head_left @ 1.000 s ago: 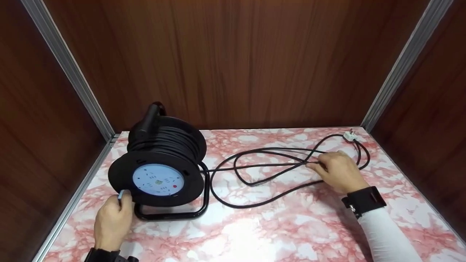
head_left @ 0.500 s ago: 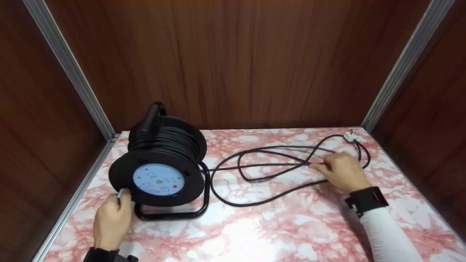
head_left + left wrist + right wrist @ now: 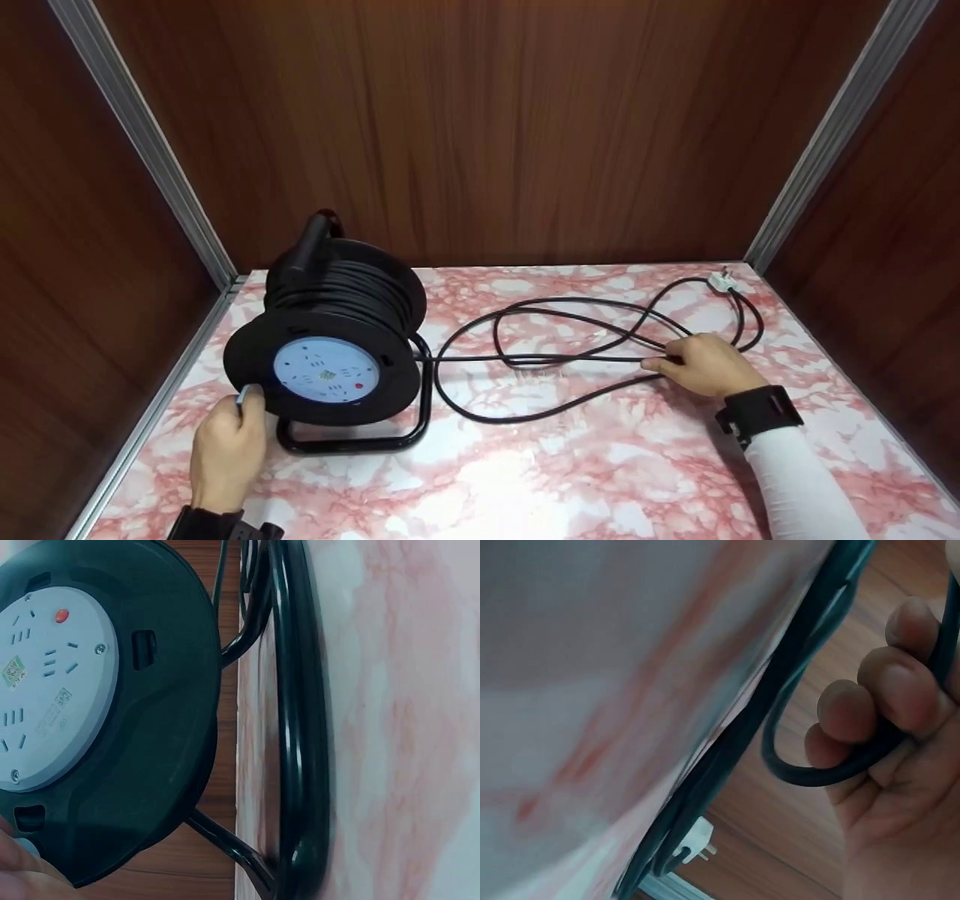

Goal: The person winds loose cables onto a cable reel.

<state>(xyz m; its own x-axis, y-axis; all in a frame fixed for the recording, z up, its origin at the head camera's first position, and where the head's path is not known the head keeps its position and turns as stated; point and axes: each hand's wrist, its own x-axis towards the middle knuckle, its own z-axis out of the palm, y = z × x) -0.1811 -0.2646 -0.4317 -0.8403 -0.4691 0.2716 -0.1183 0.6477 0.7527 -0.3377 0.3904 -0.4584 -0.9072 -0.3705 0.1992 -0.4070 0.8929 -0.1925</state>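
Note:
A black cable reel (image 3: 255,341) with a pale round socket panel (image 3: 326,369) stands on its tubular frame (image 3: 352,445) at the left of the table. Low on its near flange, my left hand (image 3: 225,450) pinches a small light-blue knob (image 3: 241,395), mostly hidden by the fingers; the knob (image 3: 28,846) also shows in the left wrist view. Off to the right, my right hand (image 3: 709,365) grips the black cable (image 3: 540,358), which runs nearly straight from the reel. The right wrist view shows curled fingers (image 3: 904,694) around the cable (image 3: 817,774).
Loose loops of cable (image 3: 487,421) lie between the reel and the right hand. A white plug (image 3: 722,282) sits at the table's back right corner. Wood-patterned panels (image 3: 480,135) with metal corner posts enclose the marble-patterned table (image 3: 570,480) at the back and sides.
My right hand has moved slightly toward me and to the right, bringing the held stretch of cable nearer. Some loops have shifted. My left hand has slid slightly left, still on the knob.

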